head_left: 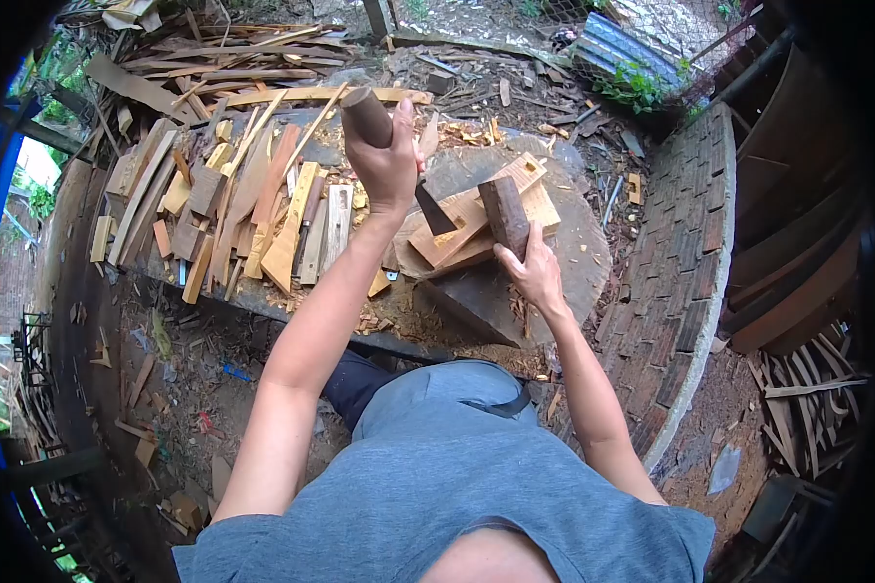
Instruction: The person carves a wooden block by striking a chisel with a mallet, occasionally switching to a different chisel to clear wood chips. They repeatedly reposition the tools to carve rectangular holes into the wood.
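My left hand point(384, 167) is closed around the wooden handle of a chisel point(433, 207), whose dark blade slants down to a cut in a pale wooden piece point(469, 222). A second hole shows near that piece's far end. My right hand point(533, 267) grips a dark wooden mallet point(502, 202), which overlaps the middle of the pale piece in this view. Another light board point(542, 206) lies beneath the piece. A thick dark wood block point(472, 299) is below, on a round tree stump point(585, 255).
Many wood offcuts point(272, 185) are lined up on the bench to the left. Wood chips scatter around the stump. A curved low brick wall point(676, 262) runs along the right, with stacked wooden strips point(815, 394) beyond. Corrugated sheeting point(627, 53) lies at the back.
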Tool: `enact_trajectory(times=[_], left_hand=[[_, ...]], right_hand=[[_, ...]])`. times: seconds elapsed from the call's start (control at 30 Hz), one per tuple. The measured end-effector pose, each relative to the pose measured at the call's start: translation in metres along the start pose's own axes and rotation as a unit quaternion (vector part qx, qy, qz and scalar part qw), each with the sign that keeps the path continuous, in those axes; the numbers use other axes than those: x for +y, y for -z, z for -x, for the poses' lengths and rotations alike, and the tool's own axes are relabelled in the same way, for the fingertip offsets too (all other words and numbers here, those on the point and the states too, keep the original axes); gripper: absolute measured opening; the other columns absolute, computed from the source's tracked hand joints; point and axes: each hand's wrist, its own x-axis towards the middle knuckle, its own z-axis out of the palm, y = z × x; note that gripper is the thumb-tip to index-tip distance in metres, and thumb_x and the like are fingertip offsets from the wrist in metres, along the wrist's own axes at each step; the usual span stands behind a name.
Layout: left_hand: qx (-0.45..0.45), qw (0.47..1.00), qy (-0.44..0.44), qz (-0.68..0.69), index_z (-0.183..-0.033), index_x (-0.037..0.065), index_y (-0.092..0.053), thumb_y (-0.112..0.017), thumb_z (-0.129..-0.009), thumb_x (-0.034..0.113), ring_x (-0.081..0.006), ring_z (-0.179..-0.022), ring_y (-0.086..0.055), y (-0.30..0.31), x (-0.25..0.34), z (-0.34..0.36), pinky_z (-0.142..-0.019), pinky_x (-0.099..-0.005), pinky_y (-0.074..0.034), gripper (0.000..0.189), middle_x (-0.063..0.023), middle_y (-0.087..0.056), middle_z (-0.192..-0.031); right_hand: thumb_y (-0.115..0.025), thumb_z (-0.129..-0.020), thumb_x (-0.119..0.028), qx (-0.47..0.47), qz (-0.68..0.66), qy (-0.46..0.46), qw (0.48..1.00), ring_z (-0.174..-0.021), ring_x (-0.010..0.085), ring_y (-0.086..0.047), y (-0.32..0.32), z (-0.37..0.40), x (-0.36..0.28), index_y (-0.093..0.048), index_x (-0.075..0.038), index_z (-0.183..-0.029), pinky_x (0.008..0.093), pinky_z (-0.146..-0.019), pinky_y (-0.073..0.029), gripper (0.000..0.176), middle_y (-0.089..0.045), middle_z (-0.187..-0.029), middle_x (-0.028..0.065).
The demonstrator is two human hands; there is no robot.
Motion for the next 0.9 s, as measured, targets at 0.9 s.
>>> enact_trajectory(times=[0.9], left_hand=[[0.047, 0.965, -0.166, -0.196, -0.111, 0.006, -0.049, -0.072, -0.087, 0.022, -0.0194, -0.07, -0.065, -0.015, -0.011, 0.022, -0.064, -0.0347, -0.052, 0.038, -0.0085, -0.063, -0.084]], right_hand=[[-0.066, -0.082, -0.047, -0.046, -0.105, -0.032, 0.993, -0.097, 0.0442, -0.064, 0.012, -0.006, 0.001, -0.042, -0.001, -0.13, 0.0501, -0.085, -0.049, 0.071, -0.064, -0.105, 0.0297]])
